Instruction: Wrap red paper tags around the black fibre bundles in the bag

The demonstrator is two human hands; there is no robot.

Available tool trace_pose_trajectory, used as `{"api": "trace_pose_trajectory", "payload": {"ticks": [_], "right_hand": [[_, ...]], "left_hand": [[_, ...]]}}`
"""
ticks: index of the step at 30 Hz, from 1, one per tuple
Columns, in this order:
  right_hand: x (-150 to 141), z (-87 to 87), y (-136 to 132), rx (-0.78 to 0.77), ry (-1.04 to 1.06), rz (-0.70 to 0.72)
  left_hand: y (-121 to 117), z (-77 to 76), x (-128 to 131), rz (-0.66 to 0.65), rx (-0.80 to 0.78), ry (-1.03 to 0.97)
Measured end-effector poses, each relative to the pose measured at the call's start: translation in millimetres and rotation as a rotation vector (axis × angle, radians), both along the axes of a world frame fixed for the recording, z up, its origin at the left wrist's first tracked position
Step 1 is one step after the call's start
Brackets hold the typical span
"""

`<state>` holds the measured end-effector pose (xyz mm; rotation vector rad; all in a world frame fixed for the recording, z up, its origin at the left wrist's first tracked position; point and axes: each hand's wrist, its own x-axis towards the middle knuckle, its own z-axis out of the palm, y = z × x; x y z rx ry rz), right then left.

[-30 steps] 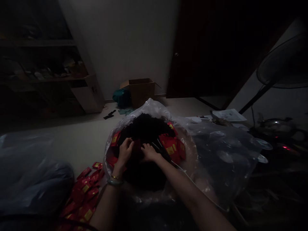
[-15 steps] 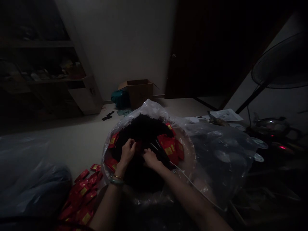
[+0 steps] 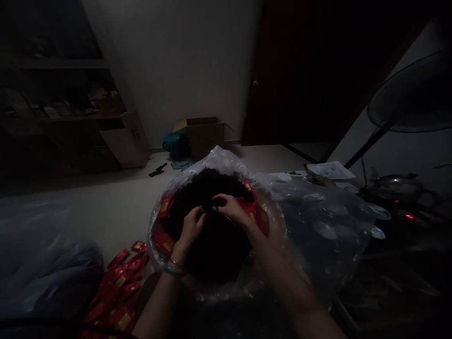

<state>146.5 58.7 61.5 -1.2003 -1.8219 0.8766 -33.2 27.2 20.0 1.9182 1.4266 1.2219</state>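
A heap of dark, loose, leaf-like material (image 3: 219, 249) fills a round container lined with clear plastic (image 3: 226, 157). Over its middle, my left hand (image 3: 192, 225) is closed in a pinch, thumb against fingers. Opposite it, my right hand (image 3: 229, 207) has its fingers curled and bent toward the left fingertips. Something small and dark seems to sit between the two hands, but the dim light hides what it is. Small red packets with yellow labels (image 3: 261, 219) lie along the container's right side, and more red packets (image 3: 165, 242) rest along its left side.
Many red packets (image 3: 122, 282) are piled at lower left, beside a large plastic bag (image 3: 52, 268). Clear plastic sheeting (image 3: 325, 226) spreads to the right, near a kettle (image 3: 397, 183). A cardboard box (image 3: 206, 136) stands by the wall; a fan (image 3: 413, 94) stands at right.
My right hand has moved up and now arches over the heap. My left hand has shifted slightly right. The white-handled tool that lay under my right forearm is now mostly hidden.
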Motion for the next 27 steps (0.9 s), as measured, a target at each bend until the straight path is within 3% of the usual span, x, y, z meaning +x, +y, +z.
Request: {"api": "trace_pose_trajectory", "payload": {"ticks": [3,10,16,22,27], "right_hand": [[-9,12.4,0,0.018,-0.113,0.039],[-16,19.8,-12,0.026,-0.493,-0.009],[-23,20.6,-17,-0.061,-0.761,0.002],[-24,15.2,-12,-0.081,-0.721,-0.074],[-5,-0.5,-10,-0.052,-0.384,-0.157]], "left_hand": [[1,-4.1,4,-0.011,-0.009,-0.019],[1,-13.1,2,0.029,0.02,-0.006],[0,-16.9,5,-0.083,0.063,0.022],[0,-16.4,4,-0.158,0.077,0.035],[1,-14.6,-5,0.023,0.07,-0.062]]}}
